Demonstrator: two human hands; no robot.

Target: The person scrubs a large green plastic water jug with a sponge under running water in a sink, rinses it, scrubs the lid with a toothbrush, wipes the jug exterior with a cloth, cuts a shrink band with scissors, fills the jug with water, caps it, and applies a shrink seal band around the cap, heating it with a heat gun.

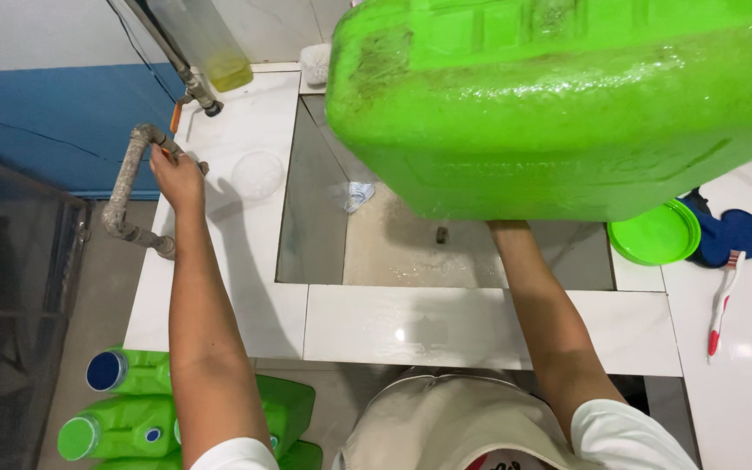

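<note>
At the far left of the frame a grey pipe [126, 187] ran down beside the white tiled worktop [245, 305], and the left hand [176, 177] sat at its upper bend, fingers closed around what looked like a tap handle — the view there was too cramped to be sure what exactly the grip held. Below, in the lower left corner, several green jugs [137, 409] lay on the floor. A small clear round lid [257, 175] rested on the worktop just right of the hand, and a tall clear container of yellowish liquid [206, 43] stood near the top edge.

In the middle lay the sunken sink basin [393, 244], wet, with a drain hole [440, 234] near its centre. The big green jerrycan [567, 104] hung tilted over it, filling the upper right. The right hand was hidden behind the can, so its grip could not be told; only the forearm [541, 322] showed, rising to the can's underside.

To do this well, I judged the can should stay squarely over the basin and be supported from beneath — the left hand turning the tap slowly.

At the right lay a green lid [654, 233], a blue cloth [741, 233] and a red-and-white toothbrush [721, 305].
</note>
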